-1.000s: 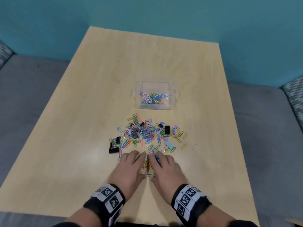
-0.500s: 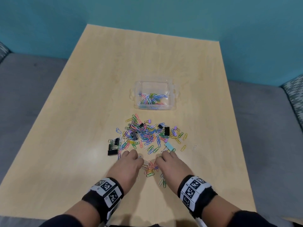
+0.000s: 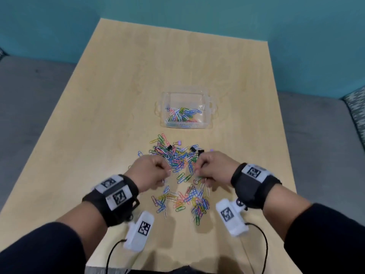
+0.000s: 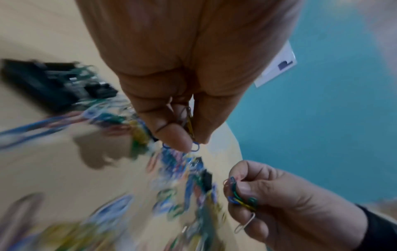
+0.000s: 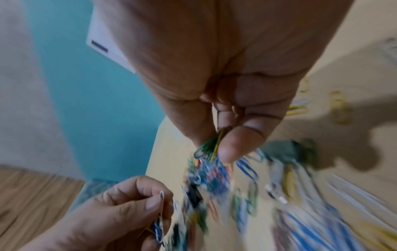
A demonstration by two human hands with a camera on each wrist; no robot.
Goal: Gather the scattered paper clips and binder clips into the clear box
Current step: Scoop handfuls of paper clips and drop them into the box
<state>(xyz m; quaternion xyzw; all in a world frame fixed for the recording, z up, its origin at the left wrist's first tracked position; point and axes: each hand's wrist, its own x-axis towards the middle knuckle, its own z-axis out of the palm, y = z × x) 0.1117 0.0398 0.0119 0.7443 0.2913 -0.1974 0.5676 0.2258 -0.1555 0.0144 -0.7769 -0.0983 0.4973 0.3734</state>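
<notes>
Teal wall [image 3: 197, 8] and grey upholstered seating [image 3: 29, 95] are framing a pale wooden table [image 3: 118, 95], which is carrying everything in play.

Clear rectangular plastic box with side handles [image 3: 212, 109] is sitting open near the table's middle, beyond the clips. It is already holding a shallow layer of coloured paper clips [image 3: 182, 115]; no binder clips can be made out inside it.

Scattered multicoloured wire paper clips [image 3: 173, 157] are lying in one dense patch between box and hands, and a second looser patch [image 3: 181, 200] is lying nearer the table's front edge. Small black binder clips [image 3: 169, 148] and a lilac binder clip [image 3: 178, 142] are lying among the far patch.

Left hand [image 3: 152, 174] is hovering over the clips, thumb and fingertips pinched on a few paper clips [image 4: 192, 135]. Right hand [image 3: 214, 169] is doing likewise, pinching a small bunch with one white clip dangling loose [image 4: 244, 224].

Handling judgement: the paper clips are looking light, thin, smooth-coated, and prone to hooking into chains or slipping from a pinch; a loose dangler may be dropping en route. Scooping bunches in cupped fingers is looking safer than pinching. Binder clips are seeming heavier and rigid; gripping across the black body rather than the wire handles is advisable.
</notes>
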